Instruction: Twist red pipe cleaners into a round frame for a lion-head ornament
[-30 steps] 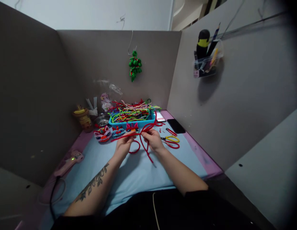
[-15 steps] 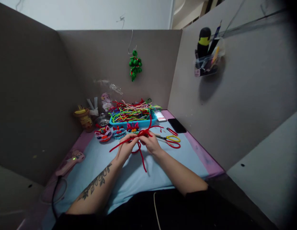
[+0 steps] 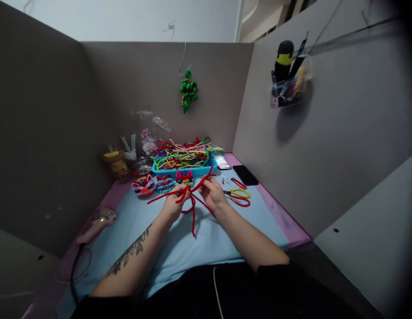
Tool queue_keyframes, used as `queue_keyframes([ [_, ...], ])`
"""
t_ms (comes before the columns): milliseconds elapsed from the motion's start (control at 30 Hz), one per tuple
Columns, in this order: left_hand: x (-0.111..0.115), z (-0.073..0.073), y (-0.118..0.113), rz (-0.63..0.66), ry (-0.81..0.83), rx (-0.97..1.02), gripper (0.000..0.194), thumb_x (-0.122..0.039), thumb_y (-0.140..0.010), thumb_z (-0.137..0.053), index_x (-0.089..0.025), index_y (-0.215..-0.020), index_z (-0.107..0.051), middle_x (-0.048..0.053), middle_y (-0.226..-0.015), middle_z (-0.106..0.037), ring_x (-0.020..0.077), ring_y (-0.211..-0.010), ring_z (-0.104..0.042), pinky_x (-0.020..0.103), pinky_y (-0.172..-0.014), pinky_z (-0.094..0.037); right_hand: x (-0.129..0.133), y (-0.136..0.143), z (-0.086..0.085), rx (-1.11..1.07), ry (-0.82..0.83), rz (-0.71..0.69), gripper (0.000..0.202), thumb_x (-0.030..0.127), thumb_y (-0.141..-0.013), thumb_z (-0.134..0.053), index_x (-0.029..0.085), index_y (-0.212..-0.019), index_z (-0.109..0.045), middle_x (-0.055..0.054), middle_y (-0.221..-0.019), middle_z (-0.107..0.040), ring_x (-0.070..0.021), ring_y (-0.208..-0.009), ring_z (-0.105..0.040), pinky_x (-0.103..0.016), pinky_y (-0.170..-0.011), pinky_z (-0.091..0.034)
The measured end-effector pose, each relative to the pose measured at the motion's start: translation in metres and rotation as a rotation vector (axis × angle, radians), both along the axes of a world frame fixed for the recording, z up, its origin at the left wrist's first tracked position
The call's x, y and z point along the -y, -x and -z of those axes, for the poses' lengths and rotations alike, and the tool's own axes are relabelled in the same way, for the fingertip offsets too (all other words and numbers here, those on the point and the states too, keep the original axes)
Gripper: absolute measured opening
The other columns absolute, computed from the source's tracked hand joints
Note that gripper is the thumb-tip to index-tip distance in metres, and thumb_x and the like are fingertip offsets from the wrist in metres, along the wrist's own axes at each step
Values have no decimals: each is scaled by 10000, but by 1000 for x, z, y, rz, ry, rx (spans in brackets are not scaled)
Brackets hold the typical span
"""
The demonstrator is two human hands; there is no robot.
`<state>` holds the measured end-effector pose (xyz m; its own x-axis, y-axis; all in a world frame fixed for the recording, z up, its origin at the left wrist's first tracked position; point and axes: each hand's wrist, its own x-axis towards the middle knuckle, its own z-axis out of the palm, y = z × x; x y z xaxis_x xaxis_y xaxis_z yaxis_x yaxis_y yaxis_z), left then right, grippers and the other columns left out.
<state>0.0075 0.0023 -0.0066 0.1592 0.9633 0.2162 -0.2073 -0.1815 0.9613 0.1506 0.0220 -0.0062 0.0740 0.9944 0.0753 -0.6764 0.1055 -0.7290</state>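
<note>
Several red pipe cleaners (image 3: 193, 217) are joined at a centre and splay out above the blue cloth. My left hand (image 3: 174, 204) is closed on them near that centre, with one strand sticking out to the left. Fingers of my right hand (image 3: 211, 191) pinch a strand that rises to the upper right; another strand runs down past its palm. One loop and a straight end hang below, between the hands. Just beyond my hands stand small pipe-cleaner animal heads, one pink (image 3: 144, 186), one light blue (image 3: 165, 184) and one red (image 3: 184, 177).
A blue tray (image 3: 186, 171) heaped with coloured pipe cleaners stands at the back. Scissors (image 3: 239, 197), a red cutter-like tool (image 3: 238, 183) and a black phone (image 3: 246, 174) lie to the right. A pink glue gun (image 3: 99, 225) lies left. Grey partitions (image 3: 133, 79) enclose the table.
My right hand has moved slightly right, away from the left, drawing a strand up and outward. The hanging end has swung left, and another strand now slants down right.
</note>
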Motion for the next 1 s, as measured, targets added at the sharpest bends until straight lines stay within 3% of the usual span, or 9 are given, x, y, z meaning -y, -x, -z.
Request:
queue_keyframes([
  [167, -1, -2, 1, 51, 79, 81, 355, -431, -614, -726, -160, -734, -529, -27, -642, -494, 93, -601, -457, 230, -605, -386, -8, -15, -4, -71, 53, 88, 282, 278, -617, -688, 230, -742, -440, 70, -599, -527, -65, -459, -431, -187, -407, -341],
  [333, -5, -2, 1, 64, 100, 106, 353, -428, -618, -724, -154, -721, -525, -34, -606, -469, 82, -563, -424, 218, -568, -367, -6, -26, -11, -78, 78, 81, 315, 301, -618, -708, 229, -754, -433, 79, -598, -513, -51, -453, -431, -161, -387, -307],
  [500, -6, 4, -1, -13, 76, 60, 321, -416, -643, -703, -153, -745, -548, -37, -616, -510, 82, -562, -445, 216, -567, -373, 7, -8, -12, 29, -15, 37, 434, 146, -526, -691, 240, -899, -492, 87, -682, -562, -50, -491, -461, -171, -459, -375],
  [667, -6, 5, -2, -33, -13, 14, 290, -356, -612, -728, -150, -770, -599, 6, -709, -625, 137, -675, -573, 266, -674, -441, 15, 4, -7, 198, -4, -193, 415, 168, -525, -697, 198, -916, -560, 51, -640, -599, -94, -536, -534, -199, -501, -401],
  [767, -5, 1, -2, -55, 1, 19, 289, -334, -594, -741, -150, -765, -599, 3, -677, -633, 140, -644, -590, 268, -649, -457, 16, 4, -3, 229, -3, -311, 361, 242, -536, -748, 191, -854, -585, 32, -649, -614, -97, -539, -542, -195, -485, -381],
  [900, -2, -6, -3, -52, 17, 1, 264, -316, -596, -743, -132, -733, -612, 16, -658, -651, 137, -626, -599, 255, -630, -462, 12, 7, 5, 277, -36, -341, 333, 397, -581, -756, 179, -750, -569, 41, -578, -577, -80, -473, -490, -188, -441, -335],
  [1000, -1, -7, -1, -49, 47, -21, 290, -332, -592, -746, -116, -754, -639, 48, -687, -682, 158, -644, -620, 270, -639, -475, 10, 10, 11, 308, -64, -279, 329, 398, -599, -751, 179, -743, -554, 60, -546, -549, -63, -435, -442, -183, -435, -318],
])
